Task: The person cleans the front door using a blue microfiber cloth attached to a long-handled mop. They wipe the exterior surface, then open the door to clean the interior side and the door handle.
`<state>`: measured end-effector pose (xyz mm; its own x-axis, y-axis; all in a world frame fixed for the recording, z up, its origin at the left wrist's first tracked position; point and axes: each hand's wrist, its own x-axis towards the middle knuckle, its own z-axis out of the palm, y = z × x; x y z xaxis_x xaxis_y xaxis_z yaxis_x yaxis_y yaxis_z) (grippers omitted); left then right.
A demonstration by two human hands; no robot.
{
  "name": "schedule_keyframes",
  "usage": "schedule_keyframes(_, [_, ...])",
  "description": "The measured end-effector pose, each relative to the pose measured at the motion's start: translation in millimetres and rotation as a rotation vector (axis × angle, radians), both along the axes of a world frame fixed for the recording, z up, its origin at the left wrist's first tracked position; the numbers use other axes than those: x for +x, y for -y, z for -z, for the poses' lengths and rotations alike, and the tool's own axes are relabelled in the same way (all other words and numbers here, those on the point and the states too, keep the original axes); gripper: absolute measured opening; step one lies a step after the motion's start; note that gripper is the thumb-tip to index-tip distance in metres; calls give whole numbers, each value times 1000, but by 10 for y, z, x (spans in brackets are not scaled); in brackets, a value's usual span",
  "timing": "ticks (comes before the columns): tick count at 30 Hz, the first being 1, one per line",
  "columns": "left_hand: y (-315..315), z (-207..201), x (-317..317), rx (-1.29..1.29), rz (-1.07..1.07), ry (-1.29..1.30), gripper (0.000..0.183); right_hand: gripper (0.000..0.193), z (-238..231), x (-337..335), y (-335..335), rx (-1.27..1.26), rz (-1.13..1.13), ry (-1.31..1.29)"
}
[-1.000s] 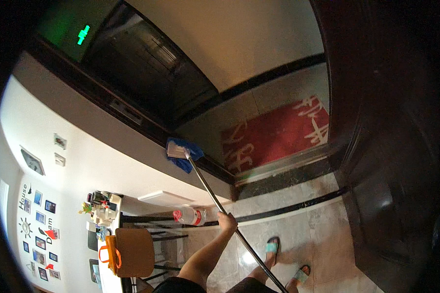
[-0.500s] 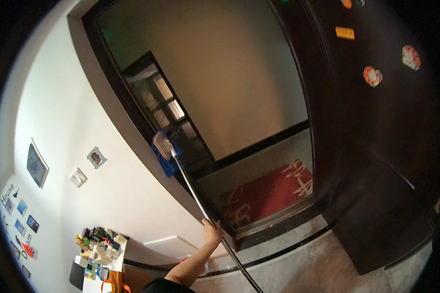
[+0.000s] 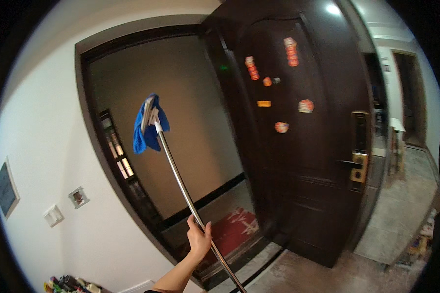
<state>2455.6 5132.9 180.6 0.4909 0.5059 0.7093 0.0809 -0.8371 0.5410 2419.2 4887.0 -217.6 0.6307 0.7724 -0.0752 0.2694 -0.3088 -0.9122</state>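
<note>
My left hand (image 3: pixel 199 240) is closed around the metal pole (image 3: pixel 179 176) of a flat mop, its thumb on the right side of the pole. The pole slants from the lower edge up to the left. At its upper end is a mop head (image 3: pixel 148 116), draped with a blue cloth (image 3: pixel 140 139) that hangs down on both sides. The raised head shows in front of the open doorway, apart from the left door frame (image 3: pixel 94 110) in the picture. My right hand is out of the picture.
A dark door (image 3: pixel 288 161) with stickers and a brass-coloured lock (image 3: pixel 359 166) stands open on the right. Beyond the threshold lies a red mat (image 3: pixel 232 229). The white wall (image 3: pixel 49 146) on the left carries a switch (image 3: pixel 54 216). Small items (image 3: pixel 71 283) crowd the lower left.
The view has swung up and right, bringing more of the door and lock in. The mop head has come off the left door frame area and now shows against the doorway.
</note>
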Motion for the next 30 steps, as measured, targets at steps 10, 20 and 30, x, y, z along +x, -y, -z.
schedule_keyframes(10, [2031,-142,-23,-126,618,75,58,52,-181,-1475,1301,159,575,-188])
schedule_keyframes(20, [3542,-719,55,-498,1205,-8,56,39,-890,-1790,1876,-52,1118,540])
schedule_keyframes(30, [3749,-1459,989,-437,1334,26,57,34,-1493,-909,1802,-255,1316,755])
